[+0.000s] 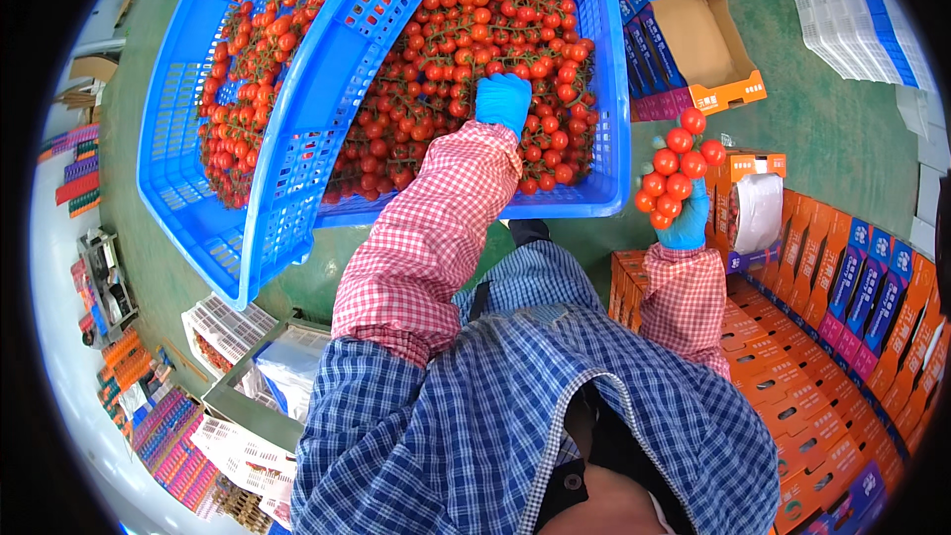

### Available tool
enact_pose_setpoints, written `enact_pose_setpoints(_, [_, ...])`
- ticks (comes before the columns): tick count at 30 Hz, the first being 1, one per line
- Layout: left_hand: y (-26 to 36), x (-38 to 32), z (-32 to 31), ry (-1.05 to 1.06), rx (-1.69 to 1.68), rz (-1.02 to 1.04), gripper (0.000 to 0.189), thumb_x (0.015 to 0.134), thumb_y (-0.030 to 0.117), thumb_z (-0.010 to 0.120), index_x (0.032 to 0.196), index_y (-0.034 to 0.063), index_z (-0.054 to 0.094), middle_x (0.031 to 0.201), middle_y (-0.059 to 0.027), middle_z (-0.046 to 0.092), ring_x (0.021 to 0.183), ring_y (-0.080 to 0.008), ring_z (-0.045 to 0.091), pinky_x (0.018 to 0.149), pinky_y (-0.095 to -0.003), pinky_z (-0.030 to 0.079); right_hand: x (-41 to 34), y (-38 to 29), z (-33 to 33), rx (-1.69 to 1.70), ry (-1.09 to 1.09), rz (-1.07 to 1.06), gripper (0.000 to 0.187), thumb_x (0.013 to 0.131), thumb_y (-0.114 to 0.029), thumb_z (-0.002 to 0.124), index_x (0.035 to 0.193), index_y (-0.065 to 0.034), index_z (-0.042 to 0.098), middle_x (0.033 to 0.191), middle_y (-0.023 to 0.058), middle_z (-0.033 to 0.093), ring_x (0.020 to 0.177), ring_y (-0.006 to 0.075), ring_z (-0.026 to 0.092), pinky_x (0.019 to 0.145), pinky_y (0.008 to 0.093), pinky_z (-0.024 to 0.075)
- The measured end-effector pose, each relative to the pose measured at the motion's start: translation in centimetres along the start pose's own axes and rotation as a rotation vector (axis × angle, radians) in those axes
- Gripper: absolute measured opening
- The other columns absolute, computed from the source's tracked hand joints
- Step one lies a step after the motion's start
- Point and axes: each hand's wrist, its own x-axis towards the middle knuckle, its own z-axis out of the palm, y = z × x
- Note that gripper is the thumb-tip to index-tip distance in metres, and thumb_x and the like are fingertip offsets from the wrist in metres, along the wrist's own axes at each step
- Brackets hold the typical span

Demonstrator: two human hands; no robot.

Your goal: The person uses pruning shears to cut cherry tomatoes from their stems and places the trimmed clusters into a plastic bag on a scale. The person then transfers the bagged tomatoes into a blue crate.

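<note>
My left hand [504,102], in a blue glove, reaches into a blue plastic crate [614,89] heaped with red cherry tomatoes on the vine [416,130]. It touches the tomatoes near the crate's right half; its fingertips are hidden, so its grip cannot be told. To the right of that crate, my right hand [687,219], gloved in blue too, holds up a bunch of cherry tomatoes [677,171]. A second blue plastic crate [290,156], also with tomatoes on the vine, sits tilted over the left part of the first.
An open printed cardboard box [732,37] lies beyond my right hand. Near that hand is a carton with a white sheet [758,212]. Rows of orange cartons [787,401] fill the lower right. White crates [847,30] stand at upper right, and a white basket [230,323] at lower left.
</note>
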Motion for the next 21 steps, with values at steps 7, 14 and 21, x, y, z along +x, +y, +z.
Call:
enact_pose_setpoints(7, [-1.1,1.0,-1.9,-0.018,-0.06,0.039,0.01,0.074,0.012,0.055,0.082,0.0095,0.062,0.093,-0.0106,0.057,0.085,-0.0281,0.058,0.062,-0.0411,0.046,0.6,0.5,1.8,-0.075,-0.078,0.011,0.049,0.087,-0.037,0.051,0.124,-0.0069,0.041,0.114,0.0128,0.053,0.093,0.0257,0.057,0.074,0.0417,0.0505])
enact_pose_setpoints(14, [-7.2,-6.4,-13.0,0.077,-0.729,0.025,0.012,0.074,-0.001,0.054,0.086,0.0035,0.054,0.103,-0.0107,0.053,0.091,-0.03,0.055,0.074,-0.0395,0.046,2.4,0.0,3.7,-0.124,-0.216,0.044,0.05,0.088,-0.035,0.045,0.127,-0.0045,0.037,0.123,0.0118,0.047,0.098,0.0244,0.054,0.082,0.0401,0.0466])
enact_pose_setpoints(21, [-12.5,-22.9,-23.1,0.17,-1.784,-0.186,0.018,0.074,-0.002,0.055,0.091,0.0032,0.057,0.121,-0.011,0.049,0.107,-0.0197,0.05,0.083,-0.0317,0.044,3.8,7.8,12.4,0.184,-0.42,0.805,0.037,0.086,-0.023,0.045,0.116,-0.0006,0.047,0.109,0.0146,0.056,0.096,0.0315,0.056,0.083,0.0443,0.0469])
